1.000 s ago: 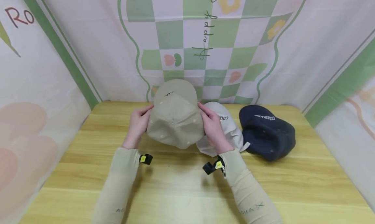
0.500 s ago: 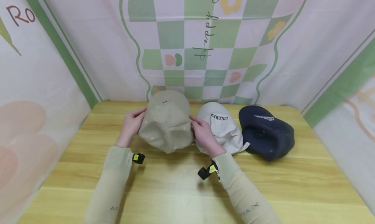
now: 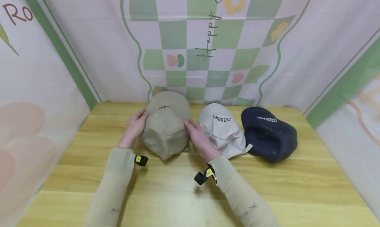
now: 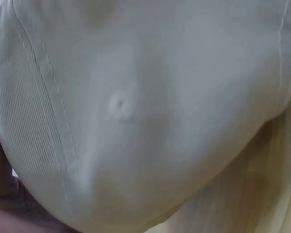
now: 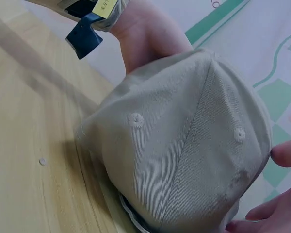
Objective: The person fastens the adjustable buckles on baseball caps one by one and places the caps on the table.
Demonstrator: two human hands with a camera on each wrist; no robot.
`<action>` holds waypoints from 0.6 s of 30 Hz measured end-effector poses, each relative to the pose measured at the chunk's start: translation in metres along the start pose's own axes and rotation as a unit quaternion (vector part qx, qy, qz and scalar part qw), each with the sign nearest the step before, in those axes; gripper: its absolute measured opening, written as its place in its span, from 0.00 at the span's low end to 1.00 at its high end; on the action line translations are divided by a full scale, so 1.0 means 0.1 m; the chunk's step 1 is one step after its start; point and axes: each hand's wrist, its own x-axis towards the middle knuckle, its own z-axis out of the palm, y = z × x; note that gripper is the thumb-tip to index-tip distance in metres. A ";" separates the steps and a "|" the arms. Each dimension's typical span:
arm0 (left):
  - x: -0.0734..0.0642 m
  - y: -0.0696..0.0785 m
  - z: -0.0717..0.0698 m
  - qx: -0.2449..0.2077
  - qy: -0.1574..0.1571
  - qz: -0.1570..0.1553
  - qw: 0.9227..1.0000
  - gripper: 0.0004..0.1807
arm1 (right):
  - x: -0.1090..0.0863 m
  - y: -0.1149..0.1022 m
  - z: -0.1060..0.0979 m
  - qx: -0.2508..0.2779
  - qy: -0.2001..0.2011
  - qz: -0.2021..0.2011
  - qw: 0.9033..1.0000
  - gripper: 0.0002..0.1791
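A beige baseball cap [image 3: 164, 129] sits low over the table's left-middle part, brim toward the back wall, its soft crown creased toward me. At its left side my left hand [image 3: 133, 129] holds the edge near the brim. My right hand [image 3: 202, 138] grips the opposite side with thumb and fingertips at the edge. In the right wrist view, the right thumb and fingers [image 5: 262, 213] meet the cap's edge, and the left hand [image 5: 148, 36] shows behind the crown. The cap fills most of the left wrist view, hiding much of the left hand's fingers.
A white cap [image 3: 222, 129] with dark lettering lies just right of my right hand. Beside it lies a navy cap [image 3: 270, 134] with white lettering. All are on a wooden table [image 3: 172, 194]. A patterned cloth backdrop [image 3: 172, 35] rises at its far edge.
Both hands have moved left and slightly down with the beige cap. It has come lower toward the table, its brim lettering showing again. The white cap is now uncovered; the other caps have stayed put.
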 end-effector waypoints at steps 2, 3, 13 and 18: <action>0.02 0.00 0.01 -0.017 -0.009 -0.009 1.000 0.33 | 0.01 0.01 0.01 0.002 -0.002 0.003 1.000 0.38; 0.03 -0.01 0.02 -0.024 -0.014 -0.012 1.000 0.34 | 0.01 0.01 0.02 0.008 -0.005 0.004 1.000 0.39; 0.07 -0.05 0.05 -0.013 -0.046 -0.020 0.999 0.38 | 0.07 0.04 0.13 0.028 -0.002 -0.002 1.000 0.41; 0.07 -0.02 0.07 0.003 -0.049 -0.010 0.999 0.41 | 0.08 0.05 0.13 0.036 -0.011 -0.005 0.999 0.40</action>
